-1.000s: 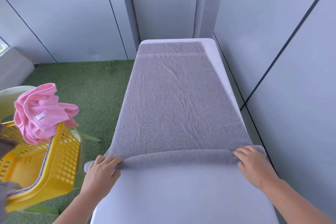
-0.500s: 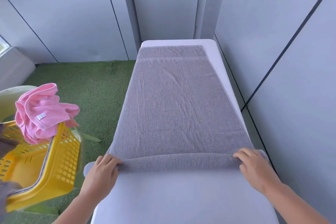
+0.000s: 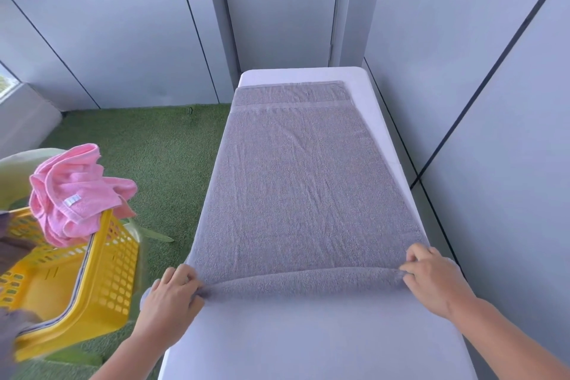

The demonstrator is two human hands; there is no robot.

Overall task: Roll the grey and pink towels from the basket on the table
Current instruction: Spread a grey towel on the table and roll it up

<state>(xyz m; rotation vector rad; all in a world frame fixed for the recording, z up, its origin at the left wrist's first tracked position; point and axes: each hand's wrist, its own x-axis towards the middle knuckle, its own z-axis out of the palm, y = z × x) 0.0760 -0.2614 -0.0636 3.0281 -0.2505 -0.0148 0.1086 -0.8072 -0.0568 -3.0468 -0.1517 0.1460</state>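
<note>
Grey towel (image 3: pixel 303 191) lies flat, near edge rolled.

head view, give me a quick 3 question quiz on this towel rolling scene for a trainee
1. True or false: the grey towel is already rolled up completely.
2. Where is the pink towel? A) flat on the table B) heaped on the yellow basket C) on the grass
3. Which end of the grey towel do the left hand and right hand grip?

Key
1. False: only the near edge is rolled, the rest lies flat on the table.
2. B
3. The near, rolled end, one hand at each corner.
</note>
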